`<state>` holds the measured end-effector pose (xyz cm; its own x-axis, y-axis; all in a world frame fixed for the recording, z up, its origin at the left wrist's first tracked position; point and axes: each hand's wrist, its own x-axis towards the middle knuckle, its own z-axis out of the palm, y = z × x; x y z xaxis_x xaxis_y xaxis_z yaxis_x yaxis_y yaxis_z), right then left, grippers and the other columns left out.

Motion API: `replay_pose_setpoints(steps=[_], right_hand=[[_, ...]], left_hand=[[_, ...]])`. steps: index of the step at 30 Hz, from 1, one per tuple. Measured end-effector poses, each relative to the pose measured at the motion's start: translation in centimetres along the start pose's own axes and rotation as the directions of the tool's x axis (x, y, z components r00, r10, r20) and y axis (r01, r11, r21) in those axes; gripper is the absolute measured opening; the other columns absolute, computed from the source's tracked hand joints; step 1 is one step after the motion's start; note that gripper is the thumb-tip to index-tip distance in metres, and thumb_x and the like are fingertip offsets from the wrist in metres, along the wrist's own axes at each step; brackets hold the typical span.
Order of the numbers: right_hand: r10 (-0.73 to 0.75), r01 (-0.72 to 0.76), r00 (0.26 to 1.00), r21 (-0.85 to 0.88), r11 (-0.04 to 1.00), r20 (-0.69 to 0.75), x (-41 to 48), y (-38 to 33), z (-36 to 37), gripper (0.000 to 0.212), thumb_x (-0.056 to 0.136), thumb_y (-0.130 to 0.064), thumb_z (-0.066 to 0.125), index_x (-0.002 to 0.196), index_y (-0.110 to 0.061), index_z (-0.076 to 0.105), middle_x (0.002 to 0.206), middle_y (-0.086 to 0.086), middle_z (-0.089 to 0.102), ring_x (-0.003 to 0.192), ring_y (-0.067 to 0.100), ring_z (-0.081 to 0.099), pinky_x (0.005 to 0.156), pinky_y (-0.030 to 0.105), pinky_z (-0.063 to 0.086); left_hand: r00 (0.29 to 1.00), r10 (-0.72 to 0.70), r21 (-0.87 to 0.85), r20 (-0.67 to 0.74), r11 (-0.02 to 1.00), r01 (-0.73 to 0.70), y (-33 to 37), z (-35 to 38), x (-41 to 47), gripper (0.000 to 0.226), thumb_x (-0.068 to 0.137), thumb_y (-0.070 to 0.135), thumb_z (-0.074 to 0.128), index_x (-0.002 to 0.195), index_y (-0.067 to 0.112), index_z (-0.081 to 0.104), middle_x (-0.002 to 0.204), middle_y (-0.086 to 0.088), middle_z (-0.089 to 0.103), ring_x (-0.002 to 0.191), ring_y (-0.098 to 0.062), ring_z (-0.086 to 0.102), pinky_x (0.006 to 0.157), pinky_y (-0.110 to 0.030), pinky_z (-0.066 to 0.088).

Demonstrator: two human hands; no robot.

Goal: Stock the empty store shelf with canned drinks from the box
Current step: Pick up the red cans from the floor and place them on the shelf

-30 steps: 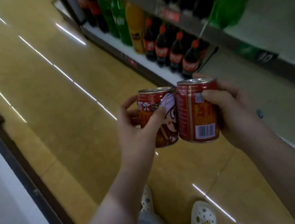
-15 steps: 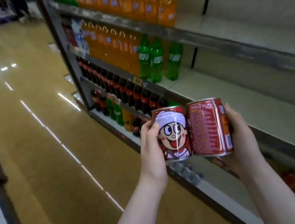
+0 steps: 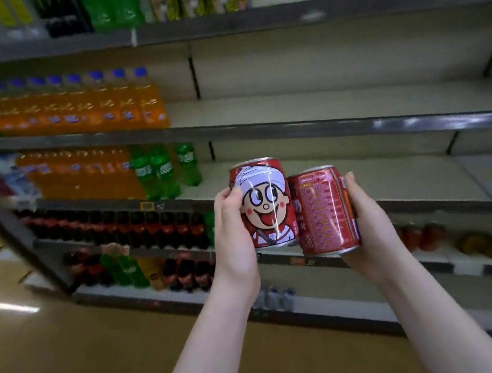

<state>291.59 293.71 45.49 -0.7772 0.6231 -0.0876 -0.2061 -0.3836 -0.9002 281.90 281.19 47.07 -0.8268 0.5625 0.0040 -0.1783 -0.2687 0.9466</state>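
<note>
My left hand [image 3: 232, 235] grips a red can with a cartoon face [image 3: 264, 204], held upright in front of the shelving. My right hand [image 3: 367, 223] grips a second red can [image 3: 322, 210] with small print facing me, tilted slightly and touching the first can's side. Both cans hang in the air before the bare middle shelf [image 3: 364, 182], which stretches to the right. A second bare shelf [image 3: 337, 104] lies one level higher. The box is out of view.
Orange soda bottles [image 3: 78, 105] and green bottles [image 3: 157, 170] fill the left halves of the shelves. Dark cola bottles [image 3: 117, 223] line the lower rows. Small items [image 3: 422, 235] sit low at the right. The tan floor [image 3: 72, 353] spreads at the lower left.
My view has swung from the floor up and round to face the shelving squarely. Both hands have kept their cans and lifted them up toward the bare middle shelf.
</note>
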Motion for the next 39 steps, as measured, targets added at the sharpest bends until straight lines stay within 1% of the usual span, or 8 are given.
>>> replay_pose_setpoints(steps=[5,8,12,18,23,29,36,39], right_hand=[[0.009,-0.004,0.993,0.044,0.999,-0.116,-4.2,-2.1,-3.9,0.056,0.084,-0.06,0.037,0.106,-0.015,0.064,0.09,0.006,0.075,0.078,0.019,0.072,0.069,0.035,0.058],[-0.108,0.109,0.987,-0.003,0.994,-0.115,-6.9,-4.0,-6.3,0.086,0.055,-0.068,0.071,0.115,-0.008,0.058,0.101,0.014,0.07,0.089,0.027,0.068,0.072,0.037,0.059],[-0.18,0.184,0.969,0.007,0.983,-0.171,-9.8,-6.8,-11.1,0.105,0.034,-0.041,0.092,0.123,0.0,0.052,0.115,0.029,0.06,0.097,0.037,0.061,0.077,0.043,0.056],[-0.215,0.229,0.932,0.015,0.973,-0.292,-14.7,-12.1,-20.0,0.098,0.033,-0.053,0.083,0.115,-0.004,0.06,0.104,0.021,0.069,0.085,0.028,0.069,0.067,0.037,0.057],[-0.271,0.3,0.919,0.062,0.952,-0.288,-19.4,-15.5,-27.6,0.05,0.064,-0.044,0.068,0.097,-0.007,0.071,0.088,0.013,0.072,0.075,0.022,0.07,0.06,0.032,0.057],[-0.284,0.307,0.88,0.0,0.952,-0.38,-24.4,-17.9,-35.7,0.081,0.042,-0.048,0.089,0.108,-0.004,0.067,0.108,0.023,0.066,0.092,0.033,0.066,0.077,0.043,0.056],[-0.283,0.361,0.728,-0.003,0.933,-0.625,-29.7,-18.6,-43.2,0.048,0.073,-0.045,0.063,0.105,-0.01,0.069,0.104,0.018,0.069,0.088,0.026,0.067,0.077,0.04,0.053],[-0.269,0.386,0.673,0.016,0.923,-0.689,-30.7,-18.9,-45.6,0.061,0.065,-0.05,0.067,0.111,-0.01,0.067,0.111,0.019,0.067,0.097,0.029,0.064,0.082,0.042,0.05]], left_hand=[[0.98,-0.094,-0.004,0.178,0.995,0.096,-1.5,4.2,-1.7,0.068,0.073,0.053,0.047,0.121,0.006,0.051,0.112,-0.016,0.067,0.104,-0.031,0.064,0.096,-0.057,0.046],[0.959,-0.117,-0.015,0.259,0.992,0.125,-2.3,7.8,-3.0,0.071,0.067,0.054,0.056,0.12,0.007,0.051,0.112,-0.017,0.067,0.103,-0.032,0.065,0.094,-0.054,0.049],[0.916,-0.121,-0.007,0.382,0.991,0.134,-3.3,13.7,-5.0,0.06,0.058,0.04,0.072,0.108,0.012,0.054,0.106,-0.014,0.069,0.088,-0.025,0.069,0.083,-0.046,0.055],[0.855,-0.16,0.006,0.494,0.984,0.18,-6.2,24.0,-9.0,0.052,0.063,0.036,0.069,0.108,0.013,0.055,0.103,-0.012,0.071,0.084,-0.022,0.07,0.076,-0.039,0.056],[0.812,-0.194,0.035,0.55,0.977,0.21,-9.1,32.0,-13.0,0.057,0.061,0.039,0.069,0.11,0.015,0.054,0.099,-0.009,0.073,0.083,-0.022,0.071,0.073,-0.037,0.057],[0.751,-0.254,0.077,0.61,0.962,0.263,-12.9,40.6,-18.0,0.056,0.064,0.038,0.067,0.112,0.013,0.054,0.101,-0.011,0.072,0.088,-0.025,0.071,0.083,-0.046,0.056],[0.606,-0.354,0.164,0.712,0.924,0.346,-17.5,48.3,-21.8,0.056,0.06,0.04,0.069,0.108,0.016,0.055,0.098,-0.009,0.073,0.085,-0.025,0.071,0.074,-0.043,0.055],[0.536,-0.382,0.2,0.752,0.908,0.367,-19.3,51.4,-22.6,0.052,0.065,0.037,0.064,0.11,0.014,0.054,0.096,-0.009,0.073,0.084,-0.025,0.071,0.076,-0.044,0.057]])
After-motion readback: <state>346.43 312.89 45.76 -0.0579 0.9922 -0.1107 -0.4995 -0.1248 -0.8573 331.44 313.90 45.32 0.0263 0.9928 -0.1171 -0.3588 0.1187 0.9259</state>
